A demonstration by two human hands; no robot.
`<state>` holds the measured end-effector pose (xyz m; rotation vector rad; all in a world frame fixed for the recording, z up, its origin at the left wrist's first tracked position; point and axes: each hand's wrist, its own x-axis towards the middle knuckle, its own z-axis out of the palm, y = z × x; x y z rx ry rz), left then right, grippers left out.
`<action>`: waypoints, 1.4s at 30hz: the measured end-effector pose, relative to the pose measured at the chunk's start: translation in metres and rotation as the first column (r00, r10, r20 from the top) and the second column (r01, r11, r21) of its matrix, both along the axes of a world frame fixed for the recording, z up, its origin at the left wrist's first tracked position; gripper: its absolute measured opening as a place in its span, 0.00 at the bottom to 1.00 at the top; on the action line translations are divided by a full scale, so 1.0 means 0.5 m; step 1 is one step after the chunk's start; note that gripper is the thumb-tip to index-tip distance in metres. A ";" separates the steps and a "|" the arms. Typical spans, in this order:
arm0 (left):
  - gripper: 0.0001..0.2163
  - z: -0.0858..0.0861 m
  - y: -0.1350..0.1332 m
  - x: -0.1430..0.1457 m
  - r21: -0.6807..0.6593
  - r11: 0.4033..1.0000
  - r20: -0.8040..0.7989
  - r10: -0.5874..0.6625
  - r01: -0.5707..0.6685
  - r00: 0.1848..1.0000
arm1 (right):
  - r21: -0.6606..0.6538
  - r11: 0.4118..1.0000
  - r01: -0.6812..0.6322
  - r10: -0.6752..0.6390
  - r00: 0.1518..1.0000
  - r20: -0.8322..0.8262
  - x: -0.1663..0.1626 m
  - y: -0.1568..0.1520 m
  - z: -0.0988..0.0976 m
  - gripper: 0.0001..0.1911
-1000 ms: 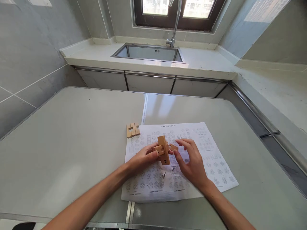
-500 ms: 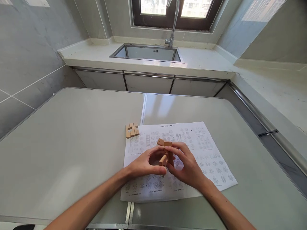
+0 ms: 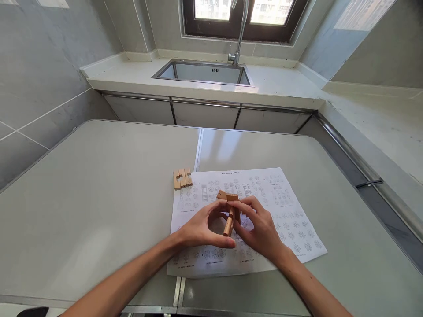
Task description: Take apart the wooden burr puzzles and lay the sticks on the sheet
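Observation:
Several wooden puzzle pieces (image 3: pixel 232 197) are joined crosswise between my two hands, above the printed sheet. My left hand (image 3: pixel 205 226) curls round their left side; its fingers grip at the back, while its thumb stands apart beneath. Fingers of my right hand (image 3: pixel 256 222) pinch the pieces from the right. One rounded wooden stick (image 3: pixel 228 226) points toward me from the cluster, its near end just above my left thumb. My fingers hide part of the joint. Beyond my left hand, notched wooden pieces (image 3: pixel 182 178) lie side by side at the sheet's far left corner.
The printed sheet (image 3: pixel 291 211), covered in small line diagrams, lies across the seam of a grey folding table (image 3: pixel 99 198). Past the table's far edge is a white counter (image 3: pixel 125 77) with a steel sink (image 3: pixel 201 82) and a tap (image 3: pixel 238 39). Tiled wall borders the left side.
The rounded stick now points more steeply down toward me and shows more of its length. My left thumb has moved slightly down and right, away from the stick.

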<state>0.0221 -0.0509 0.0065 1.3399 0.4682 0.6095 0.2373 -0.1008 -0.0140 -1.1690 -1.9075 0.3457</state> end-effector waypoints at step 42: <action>0.21 0.028 -0.013 -0.012 0.491 0.870 -0.386 0.264 -0.046 0.884 | -0.298 0.851 0.432 -0.407 0.902 0.146 0.056 0.023 -0.021 0.24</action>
